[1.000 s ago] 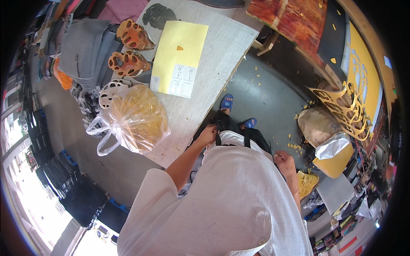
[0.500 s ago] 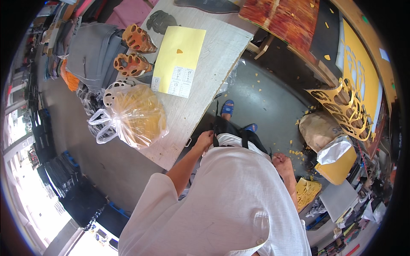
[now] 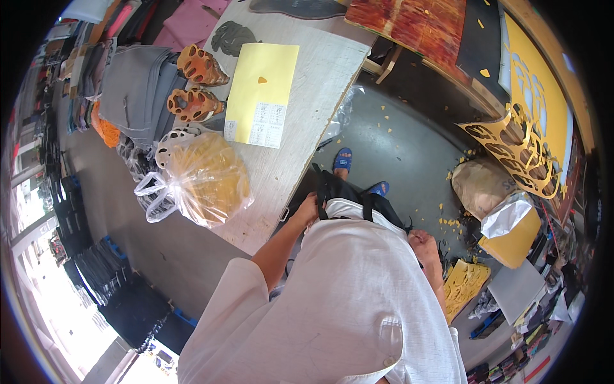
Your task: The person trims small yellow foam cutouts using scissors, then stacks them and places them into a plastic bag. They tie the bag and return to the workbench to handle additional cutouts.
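My left hand [image 3: 309, 208] is at my waist, fingers curled in beside a black cloth item with straps [image 3: 334, 184]. What it pinches there, if anything, is hidden. On the other side of my waist my right hand [image 3: 423, 247] is closed too, next to the edge of the black cloth, and its grip does not show. On the table [image 3: 306, 89] to my left lie a yellow sheet with printed labels [image 3: 262, 83], a tied clear bag of yellow pieces [image 3: 214, 182], and two orange shoe-shaped pieces with holes [image 3: 203, 66].
Grey sheets are stacked [image 3: 131, 89] beyond the table. On the right stand a brown sack [image 3: 481, 185], a cut-out yellow sheet [image 3: 521, 153] and a red-orange patterned board [image 3: 409, 29]. Small yellow scraps [image 3: 451, 224] are scattered over the floor.
The view has shifted slightly, so the table sits a little further left. Both hands stay at my waist in nearly the same pose.
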A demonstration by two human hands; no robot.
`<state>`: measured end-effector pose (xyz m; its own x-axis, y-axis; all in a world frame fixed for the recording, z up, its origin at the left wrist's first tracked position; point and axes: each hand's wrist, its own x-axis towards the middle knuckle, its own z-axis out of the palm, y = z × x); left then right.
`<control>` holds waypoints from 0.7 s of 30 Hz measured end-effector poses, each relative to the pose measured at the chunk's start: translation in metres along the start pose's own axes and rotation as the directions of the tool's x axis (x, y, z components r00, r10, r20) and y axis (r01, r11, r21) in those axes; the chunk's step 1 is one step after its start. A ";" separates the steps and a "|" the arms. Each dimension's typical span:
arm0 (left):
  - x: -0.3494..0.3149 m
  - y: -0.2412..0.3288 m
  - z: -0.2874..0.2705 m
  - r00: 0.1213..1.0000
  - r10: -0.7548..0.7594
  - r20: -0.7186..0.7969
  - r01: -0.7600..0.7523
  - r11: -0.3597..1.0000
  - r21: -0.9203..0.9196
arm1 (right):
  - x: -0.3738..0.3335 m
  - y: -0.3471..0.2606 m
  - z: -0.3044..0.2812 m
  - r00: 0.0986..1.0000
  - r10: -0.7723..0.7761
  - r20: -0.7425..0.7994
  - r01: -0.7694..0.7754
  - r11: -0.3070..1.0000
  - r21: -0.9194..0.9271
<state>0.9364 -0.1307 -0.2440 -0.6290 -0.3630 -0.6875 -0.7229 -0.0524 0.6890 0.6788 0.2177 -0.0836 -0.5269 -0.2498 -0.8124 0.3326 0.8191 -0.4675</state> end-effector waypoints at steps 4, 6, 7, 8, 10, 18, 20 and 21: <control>0.007 0.004 -0.012 0.996 -0.074 0.051 0.072 0.996 0.048 | 0.003 -0.002 0.002 0.998 0.064 0.011 -0.064 0.997 0.044; 0.009 0.004 -0.016 0.994 -0.094 0.053 0.090 0.993 0.079 | 0.005 -0.004 0.004 0.999 0.051 0.010 -0.052 0.998 0.048; 0.010 0.004 -0.017 0.993 -0.103 0.055 0.098 0.991 0.088 | 0.006 -0.006 0.005 0.997 0.076 0.020 -0.077 0.995 0.065; 0.012 0.005 -0.018 0.992 -0.109 0.056 0.109 0.994 0.007 | 0.007 -0.009 0.006 0.999 0.053 0.011 -0.053 0.998 0.042; 0.014 0.010 -0.021 0.990 -0.133 0.051 0.139 0.978 -0.156 | 0.007 -0.016 0.009 0.998 0.067 0.011 -0.067 0.997 0.028; 0.012 0.078 -0.081 0.960 -0.232 -0.159 0.209 0.966 -0.149 | 0.000 -0.048 0.018 0.999 0.017 0.027 -0.021 0.991 0.134; 0.016 0.090 -0.107 0.916 -0.306 -0.262 0.153 0.866 -0.477 | -0.002 -0.052 0.019 1.000 0.009 0.022 -0.011 0.990 0.137; 0.021 0.094 -0.121 0.887 -0.295 -0.356 0.083 0.860 -0.503 | -0.002 -0.054 0.020 1.000 0.009 0.023 -0.012 0.990 0.143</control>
<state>0.8902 -0.2555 -0.1661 -0.2427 -0.6379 -0.7308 -0.5302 -0.5437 0.6506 0.6775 0.1639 -0.0643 -0.5056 -0.2546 -0.8244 0.4470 0.7399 -0.5027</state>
